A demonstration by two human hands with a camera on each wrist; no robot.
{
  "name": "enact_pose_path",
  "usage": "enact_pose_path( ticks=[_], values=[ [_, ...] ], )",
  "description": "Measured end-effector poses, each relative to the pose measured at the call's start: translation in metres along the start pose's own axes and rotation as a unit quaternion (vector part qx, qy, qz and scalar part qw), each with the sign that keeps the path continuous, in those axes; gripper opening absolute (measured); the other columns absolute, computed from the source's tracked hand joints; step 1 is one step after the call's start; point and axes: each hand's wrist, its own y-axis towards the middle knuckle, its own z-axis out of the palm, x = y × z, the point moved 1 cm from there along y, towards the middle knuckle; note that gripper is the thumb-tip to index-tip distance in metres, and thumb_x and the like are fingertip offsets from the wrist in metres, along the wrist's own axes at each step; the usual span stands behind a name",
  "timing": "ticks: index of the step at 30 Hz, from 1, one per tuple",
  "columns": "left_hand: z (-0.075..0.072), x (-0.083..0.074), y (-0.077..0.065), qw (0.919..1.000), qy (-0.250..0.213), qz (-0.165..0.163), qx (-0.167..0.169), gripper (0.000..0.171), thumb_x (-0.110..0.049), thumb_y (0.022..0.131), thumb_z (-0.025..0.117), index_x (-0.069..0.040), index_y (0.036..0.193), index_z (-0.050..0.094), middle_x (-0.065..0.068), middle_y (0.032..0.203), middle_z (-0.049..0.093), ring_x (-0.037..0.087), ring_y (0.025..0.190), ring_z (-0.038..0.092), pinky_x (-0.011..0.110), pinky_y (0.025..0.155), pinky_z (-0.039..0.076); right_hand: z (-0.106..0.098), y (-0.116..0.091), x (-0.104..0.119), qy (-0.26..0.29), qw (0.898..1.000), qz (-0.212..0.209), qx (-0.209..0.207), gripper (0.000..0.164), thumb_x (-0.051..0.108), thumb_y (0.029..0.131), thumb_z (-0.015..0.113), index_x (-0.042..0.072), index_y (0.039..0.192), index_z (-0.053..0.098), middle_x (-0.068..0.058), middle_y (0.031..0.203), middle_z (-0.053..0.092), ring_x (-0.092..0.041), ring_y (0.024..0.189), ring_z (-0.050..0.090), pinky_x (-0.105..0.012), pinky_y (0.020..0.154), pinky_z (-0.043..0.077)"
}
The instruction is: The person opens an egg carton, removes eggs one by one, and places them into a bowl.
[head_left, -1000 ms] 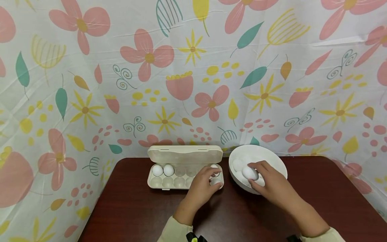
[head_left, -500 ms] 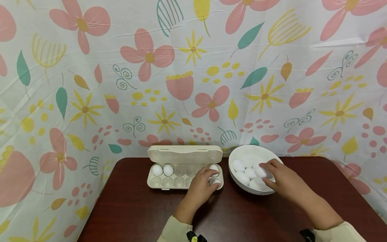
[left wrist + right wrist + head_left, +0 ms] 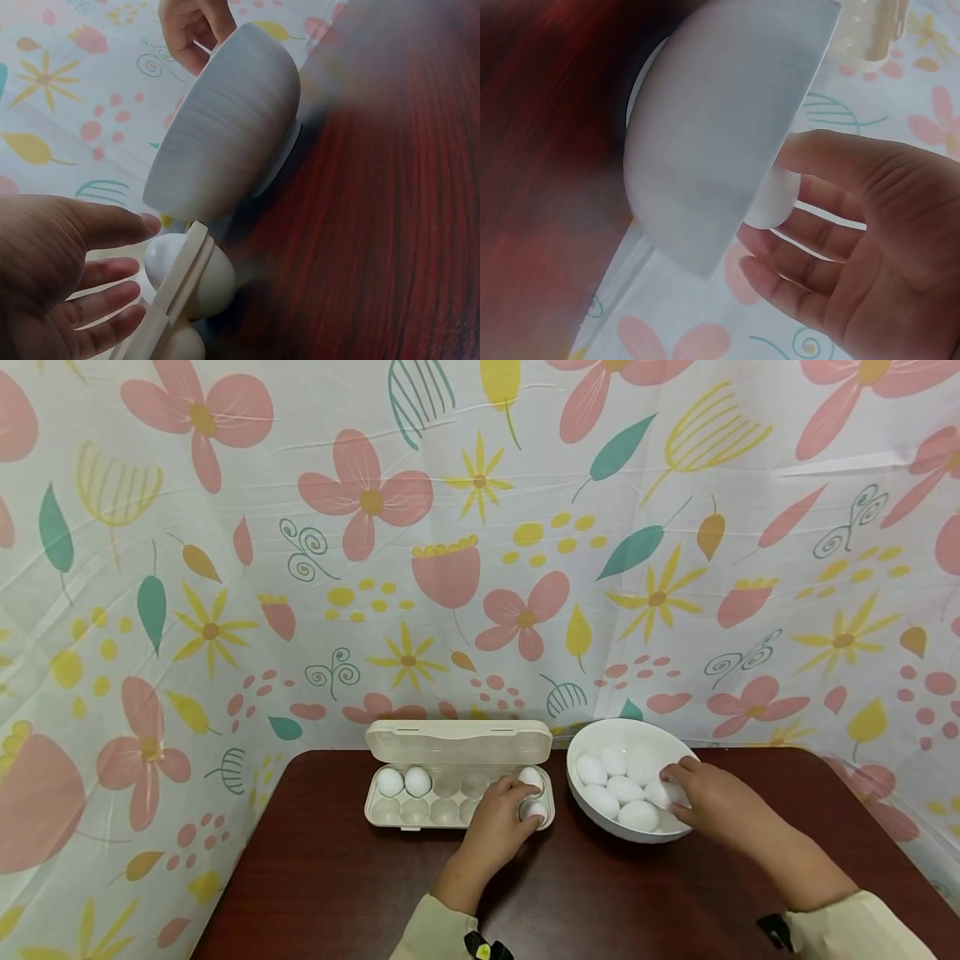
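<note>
Over the right side of the white bowl, my right hand pinches a white egg between thumb and fingers at the rim. Several other white eggs lie inside the bowl. My left hand is at the right end of the cream egg carton, thumb and fingers spread about two eggs there. The left wrist view shows its fingers loosely extended, with an egg just beyond them. Two more eggs sit in the carton's back row at the left.
The carton's lid stands raised at the back, and several of its cups hold nothing. Both containers stand near the far edge of the dark red-brown table. A flower-print cloth hangs right behind them.
My right hand has come down and to the right, from holding an egg above the bowl to the bowl's right side. The left hand stays almost still at the carton.
</note>
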Motion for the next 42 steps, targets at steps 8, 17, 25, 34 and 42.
enact_pose_path(
  ticks=[8,17,25,34,42],
  values=[
    [0.004,0.004,-0.001,1.0000,-0.002,0.004,0.002,0.037,-0.020,0.084,0.083,-0.015,0.120,0.074,-0.001,0.112,0.067,0.017,0.106,0.064,0.031,0.093,0.053,0.004,0.004,-0.005,-0.031,0.999,-0.002,0.039,0.035,0.018,0.077,0.085,0.004,0.106,0.072,-0.007,0.091,0.064,-0.022,0.075,0.061,-0.044,0.067,0.054],
    [0.005,0.003,-0.001,1.0000,0.000,0.000,0.009,0.036,-0.019,0.084,0.082,-0.014,0.119,0.074,0.000,0.111,0.066,0.018,0.106,0.064,0.030,0.092,0.053,0.009,0.006,-0.006,-0.056,0.997,0.010,0.059,0.032,0.020,0.076,0.086,0.008,0.103,0.074,-0.003,0.086,0.064,-0.019,0.073,0.061,-0.042,0.064,0.048],
    [0.006,0.003,-0.002,0.9999,0.002,-0.001,0.014,0.034,-0.018,0.085,0.081,-0.014,0.118,0.074,0.000,0.112,0.066,0.019,0.106,0.063,0.030,0.091,0.053,0.013,0.007,-0.005,-0.055,0.996,0.011,0.067,0.030,0.023,0.076,0.086,0.011,0.100,0.072,0.001,0.083,0.065,-0.014,0.068,0.058,-0.041,0.065,0.047],
    [0.010,0.007,-0.002,0.9998,0.003,-0.007,0.020,0.033,-0.019,0.086,0.081,-0.015,0.118,0.075,0.000,0.112,0.066,0.018,0.105,0.063,0.030,0.089,0.053,0.018,0.011,-0.006,-0.020,0.996,0.018,0.084,0.027,0.020,0.078,0.085,0.013,0.092,0.064,0.004,0.079,0.063,-0.013,0.068,0.052,-0.038,0.065,0.046],
    [0.012,0.008,-0.002,0.9998,0.005,-0.003,0.017,0.033,-0.019,0.085,0.081,-0.014,0.117,0.075,0.001,0.112,0.067,0.019,0.104,0.064,0.031,0.089,0.054,0.020,0.013,-0.002,0.017,0.994,0.034,0.099,0.024,0.017,0.080,0.083,0.009,0.094,0.065,-0.004,0.083,0.053,-0.015,0.065,0.047,-0.031,0.062,0.045]
  ],
)
